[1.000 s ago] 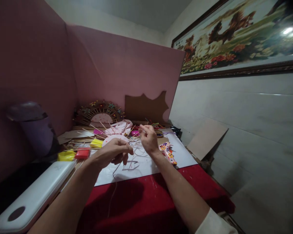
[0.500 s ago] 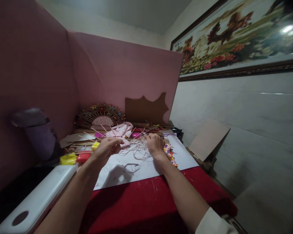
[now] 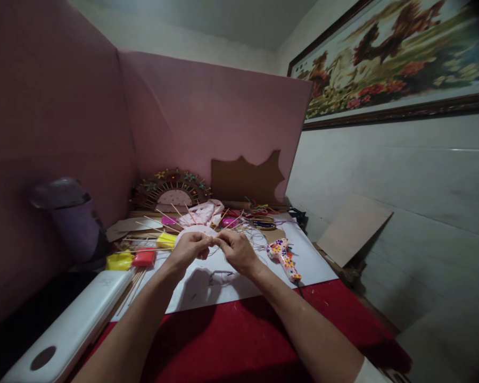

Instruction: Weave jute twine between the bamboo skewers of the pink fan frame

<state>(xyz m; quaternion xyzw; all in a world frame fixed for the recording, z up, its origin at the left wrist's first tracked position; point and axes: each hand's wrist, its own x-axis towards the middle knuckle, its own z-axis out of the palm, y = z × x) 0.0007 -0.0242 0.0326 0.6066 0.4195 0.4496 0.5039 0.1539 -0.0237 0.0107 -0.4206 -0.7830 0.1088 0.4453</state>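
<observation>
Pink panels (image 3: 215,117) stand behind the work in the head view, with a framed horse painting (image 3: 383,58) on the pale wall at upper right. Red cloth (image 3: 239,335) covers the tabletop along the bottom of the frame, and a white sheet (image 3: 315,263) lies over it at the centre.

Just below the middle of the frame, the left hand (image 3: 191,251) and right hand (image 3: 239,254) meet at the fingertips, both pinched narrow above the sheet; whether anything thin sits between them, I cannot tell. Directly behind them is a pale dotted half-disc (image 3: 195,231), partly hidden, with thin sticks (image 3: 191,214) fanning out from its edge. Loops of cord (image 3: 260,240) lie just right of the right hand, near a flower-patterned glue gun (image 3: 281,255).

Further left are a red packet (image 3: 144,257) and two yellow packets (image 3: 120,260); a long white device (image 3: 80,314) fills the lower left. Toward the back, a decorated semicircular piece (image 3: 174,198) stands beside a jagged brown cardboard (image 3: 245,178).
</observation>
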